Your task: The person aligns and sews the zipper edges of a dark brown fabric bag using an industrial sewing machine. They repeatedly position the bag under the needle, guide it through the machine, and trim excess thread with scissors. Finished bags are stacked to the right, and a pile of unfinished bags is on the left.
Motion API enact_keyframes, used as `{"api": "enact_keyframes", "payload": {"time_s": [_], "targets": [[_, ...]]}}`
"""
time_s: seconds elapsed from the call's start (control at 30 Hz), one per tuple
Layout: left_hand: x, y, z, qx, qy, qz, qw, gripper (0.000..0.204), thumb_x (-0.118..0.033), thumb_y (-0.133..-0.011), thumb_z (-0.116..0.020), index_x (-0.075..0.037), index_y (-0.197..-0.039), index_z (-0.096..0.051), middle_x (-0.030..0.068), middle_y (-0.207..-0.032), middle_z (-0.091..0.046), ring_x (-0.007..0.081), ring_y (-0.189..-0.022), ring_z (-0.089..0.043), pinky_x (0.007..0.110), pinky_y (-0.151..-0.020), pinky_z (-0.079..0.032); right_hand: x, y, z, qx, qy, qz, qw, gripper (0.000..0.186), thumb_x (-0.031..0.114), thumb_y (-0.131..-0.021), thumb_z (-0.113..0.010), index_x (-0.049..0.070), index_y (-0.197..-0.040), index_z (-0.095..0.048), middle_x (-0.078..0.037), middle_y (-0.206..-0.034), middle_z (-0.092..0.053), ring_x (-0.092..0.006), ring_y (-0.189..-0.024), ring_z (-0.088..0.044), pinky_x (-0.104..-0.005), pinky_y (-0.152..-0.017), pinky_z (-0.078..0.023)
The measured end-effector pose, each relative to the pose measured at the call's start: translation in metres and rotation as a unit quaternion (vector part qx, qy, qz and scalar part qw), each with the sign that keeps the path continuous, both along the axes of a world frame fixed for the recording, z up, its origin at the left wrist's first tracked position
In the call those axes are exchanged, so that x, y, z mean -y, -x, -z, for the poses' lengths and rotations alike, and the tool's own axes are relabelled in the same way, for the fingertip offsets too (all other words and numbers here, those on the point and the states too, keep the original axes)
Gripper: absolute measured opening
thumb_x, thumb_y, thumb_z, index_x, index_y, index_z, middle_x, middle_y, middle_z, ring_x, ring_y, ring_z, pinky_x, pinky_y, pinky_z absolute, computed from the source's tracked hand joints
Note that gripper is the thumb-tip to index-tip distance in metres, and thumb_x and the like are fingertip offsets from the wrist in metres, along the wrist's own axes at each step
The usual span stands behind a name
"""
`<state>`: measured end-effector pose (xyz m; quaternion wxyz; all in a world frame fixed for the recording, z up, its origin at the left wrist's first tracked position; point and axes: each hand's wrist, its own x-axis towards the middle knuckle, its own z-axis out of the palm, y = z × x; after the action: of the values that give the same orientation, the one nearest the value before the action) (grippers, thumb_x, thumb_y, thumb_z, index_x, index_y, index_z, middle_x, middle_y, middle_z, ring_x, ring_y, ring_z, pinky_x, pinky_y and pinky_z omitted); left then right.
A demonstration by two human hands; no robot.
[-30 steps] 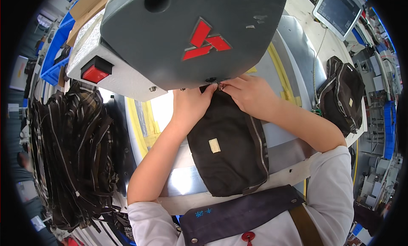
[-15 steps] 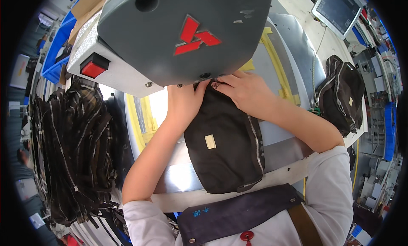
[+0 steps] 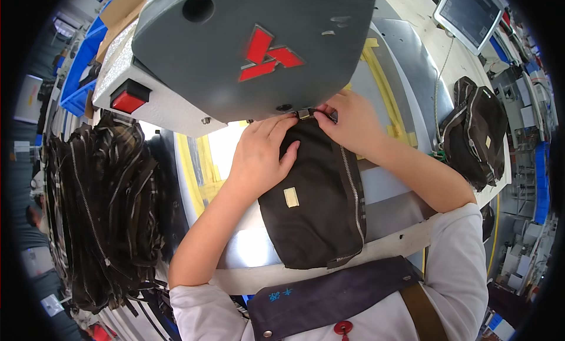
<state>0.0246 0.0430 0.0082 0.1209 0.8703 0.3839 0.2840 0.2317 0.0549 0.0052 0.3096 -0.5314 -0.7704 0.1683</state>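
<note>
Black fabric pouch lying flat on the metal plate, far end at the lower front edge of the grey machine head, near end reaching the pale front strip of the desk. Roughly oblong, narrower at the far end, rounded corners at the near end, light creasing over the face. Silver-toothed zipper runs down the right side and bends in along the near edge; bit of striped trim peeks out beyond it. Cream rectangular label sits left of centre, slightly tilted. Small tan/metallic piece at the far edge, too small to identify.

Left hand: fingers extended toward the far edge, thumb spread apart on the fabric, pressing rather than gripping. Right hand: thumb and forefinger pinched on the pouch's far edge, just right of the tan piece.

Pile of dark zippered pieces on the left, similar black bag on the right, well apart.
</note>
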Motion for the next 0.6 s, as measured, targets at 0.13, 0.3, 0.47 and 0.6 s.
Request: {"api": "enact_keyframes", "payload": {"time_s": [0.13, 0.3, 0.47, 0.6], "targets": [[0.0, 0.001, 0.001, -0.02, -0.011, 0.01, 1.0, 0.032, -0.009, -0.075, -0.069, -0.002, -0.106, -0.062, 0.0098, -0.114, -0.062, 0.0294, -0.103, -0.059, 0.039, -0.089, -0.047, -0.004, 0.004, -0.011, -0.027, 0.1, 0.039, 0.994, 0.01, 0.012, -0.078, -0.067, 0.006, -0.085, -0.065, -0.004, -0.08, -0.065, -0.0183, -0.069, -0.065, -0.0315, -0.065, -0.052], [0.0, 0.002, 0.002, -0.029, -0.022, 0.008, 0.999, 0.032, -0.01, -0.075, -0.069, -0.003, -0.106, -0.063, 0.0078, -0.115, -0.062, 0.0278, -0.102, -0.06, 0.039, -0.088, -0.046, -0.009, 0.003, -0.008, -0.064, 0.134, 0.028, 0.989, 0.01, 0.011, -0.076, -0.066, 0.004, -0.085, -0.065, -0.005, -0.076, -0.064, -0.0172, -0.066, -0.063, -0.0309, -0.062, -0.05], [0.0, 0.003, 0.001, -0.038, -0.022, 0.002, 0.999, 0.031, -0.011, -0.075, -0.069, -0.004, -0.105, -0.063, 0.0073, -0.115, -0.062, 0.0273, -0.102, -0.06, 0.039, -0.088, -0.046, -0.014, 0.001, -0.001, -0.093, 0.129, 0.004, 0.987, 0.01, 0.009, -0.076, -0.065, 0.005, -0.085, -0.066, -0.005, -0.074, -0.062, -0.0169, -0.063, -0.061, -0.0306, -0.06, -0.049], [0.0, 0.003, 0.001, -0.043, -0.018, -0.006, 0.999, 0.031, -0.011, -0.075, -0.069, -0.004, -0.105, -0.063, 0.0069, -0.114, -0.063, 0.0269, -0.102, -0.06, 0.039, -0.089, -0.046, -0.015, 0.002, 0.0, -0.106, 0.122, -0.007, 0.987, 0.011, 0.006, -0.075, -0.064, 0.005, -0.084, -0.067, -0.005, -0.073, -0.059, -0.0163, -0.06, -0.057, -0.0304, -0.058, -0.046]]}}
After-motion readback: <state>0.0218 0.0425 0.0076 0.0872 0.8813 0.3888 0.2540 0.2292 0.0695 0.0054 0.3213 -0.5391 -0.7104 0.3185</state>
